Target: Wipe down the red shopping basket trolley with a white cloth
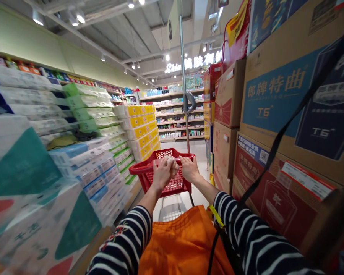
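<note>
A red plastic shopping cart (149,179) with a mesh basket stands right in front of me. My left hand (164,172) is closed at its near handle, with a small pale, crumpled thing by its fingers that I cannot make out. Close beside it, my right hand (189,169) has its fingers wrapped over the handle's right part. A metal pole (184,76) rises at the cart's far right. Below the arms, an orange apron (186,244) covers my front.
Stacked tissue packs (103,172) line the left side, with yellow-and-white packs (141,128) farther on. Tall cardboard cartons (275,114) wall the right side. Shelves of small goods (180,114) stand across the far end. Pale floor (200,179) runs between. A black strap (278,141) crosses the view.
</note>
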The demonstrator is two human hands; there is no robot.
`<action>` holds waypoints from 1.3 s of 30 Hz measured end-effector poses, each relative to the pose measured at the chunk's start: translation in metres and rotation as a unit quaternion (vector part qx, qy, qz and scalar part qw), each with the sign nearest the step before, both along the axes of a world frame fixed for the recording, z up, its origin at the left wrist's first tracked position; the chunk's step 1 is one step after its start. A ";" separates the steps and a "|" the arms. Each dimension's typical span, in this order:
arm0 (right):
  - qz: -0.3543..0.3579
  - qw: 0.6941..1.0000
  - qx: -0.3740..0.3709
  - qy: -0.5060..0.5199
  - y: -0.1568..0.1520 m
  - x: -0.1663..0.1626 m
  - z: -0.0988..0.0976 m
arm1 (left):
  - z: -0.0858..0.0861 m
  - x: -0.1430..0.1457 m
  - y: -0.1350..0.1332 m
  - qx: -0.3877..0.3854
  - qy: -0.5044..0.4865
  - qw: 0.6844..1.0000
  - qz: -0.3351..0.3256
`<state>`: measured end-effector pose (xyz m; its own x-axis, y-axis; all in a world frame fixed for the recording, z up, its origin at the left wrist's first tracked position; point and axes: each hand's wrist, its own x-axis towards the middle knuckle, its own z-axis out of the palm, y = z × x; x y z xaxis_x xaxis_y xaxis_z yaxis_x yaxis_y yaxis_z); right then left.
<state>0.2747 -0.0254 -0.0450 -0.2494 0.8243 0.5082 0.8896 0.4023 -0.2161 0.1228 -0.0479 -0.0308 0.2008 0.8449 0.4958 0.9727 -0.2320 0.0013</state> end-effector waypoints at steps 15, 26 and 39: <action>-0.015 0.998 0.062 0.013 -0.012 0.004 -0.003 | 0.011 0.024 0.006 0.005 -0.081 0.997 0.008; -0.022 0.999 0.036 -0.012 -0.006 0.003 -0.006 | -0.002 -0.043 0.006 0.042 -0.088 0.988 0.122; -0.021 0.999 0.048 0.005 -0.009 0.005 -0.012 | -0.015 -0.022 0.000 0.062 -0.046 0.997 0.015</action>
<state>0.2797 -0.0344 -0.0570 -0.2104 0.7813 0.5877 0.9044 0.3837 -0.1864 0.1012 -0.0476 -0.0458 0.1260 0.7812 0.6114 0.9762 -0.2074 0.0638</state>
